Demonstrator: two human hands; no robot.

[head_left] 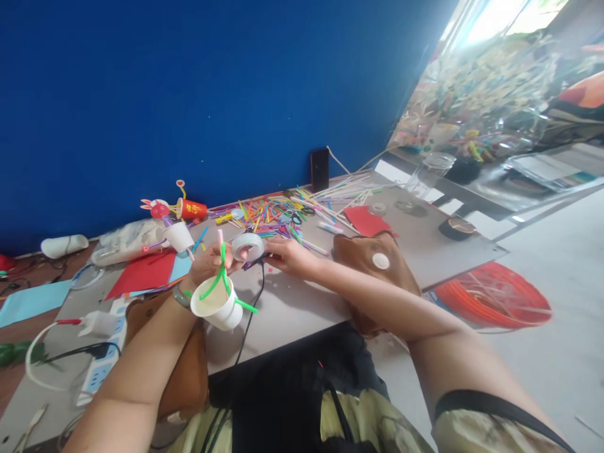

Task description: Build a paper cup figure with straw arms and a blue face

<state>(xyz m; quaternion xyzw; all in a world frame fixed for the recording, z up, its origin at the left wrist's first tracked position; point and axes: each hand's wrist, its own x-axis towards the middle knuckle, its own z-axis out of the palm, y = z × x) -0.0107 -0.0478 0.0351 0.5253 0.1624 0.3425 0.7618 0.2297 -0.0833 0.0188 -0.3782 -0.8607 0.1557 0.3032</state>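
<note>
My left hand (207,263) is closed, pinching around a pale pink straw (220,236) and green strips (223,259) that rise from a white paper cup (221,313). The cup hangs tilted below that hand, and one green strip sticks out past its right side. Between my two hands is a roll of clear tape (248,248), seen from its open side. Fingers of my left hand reach its left edge. My right hand (289,255) is closed at the roll's right edge, its fingertips partly hidden.
Many coloured straws (268,214) lie behind my hands, with scissors (296,218) among them. A phone (319,170) leans against the blue wall. Decorated cups (192,209) and red paper (141,272) are at left. A power strip (101,371) lies near my left arm; an orange basket (500,299) stands right.
</note>
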